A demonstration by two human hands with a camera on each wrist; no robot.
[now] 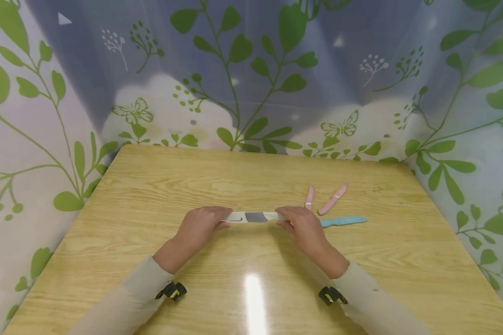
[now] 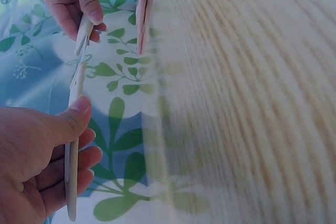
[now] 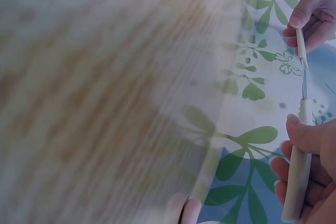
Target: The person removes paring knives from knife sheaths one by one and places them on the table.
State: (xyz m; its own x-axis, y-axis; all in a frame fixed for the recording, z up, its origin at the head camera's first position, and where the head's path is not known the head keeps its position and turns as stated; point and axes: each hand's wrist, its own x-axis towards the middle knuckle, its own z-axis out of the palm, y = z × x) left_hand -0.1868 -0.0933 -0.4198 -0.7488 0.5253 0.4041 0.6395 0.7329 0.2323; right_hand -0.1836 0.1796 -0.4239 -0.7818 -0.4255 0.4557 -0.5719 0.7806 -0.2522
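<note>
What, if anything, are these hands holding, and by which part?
A slim cream-white knife with a grey metal blade: the left hand grips one cream end, the right hand the other, the blade showing between them.

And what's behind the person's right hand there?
In the head view, two pink knives and a blue knife show on the table beyond or beside the right hand. It hides the blue knife's nearest end; whatever else it covers can't be seen.

Green leaf-print curtains (image 1: pixel 255 88) hung behind and beside a wood-grain table (image 1: pixel 163 172), its near side catching a bright reflection (image 1: pixel 254 302).
</note>
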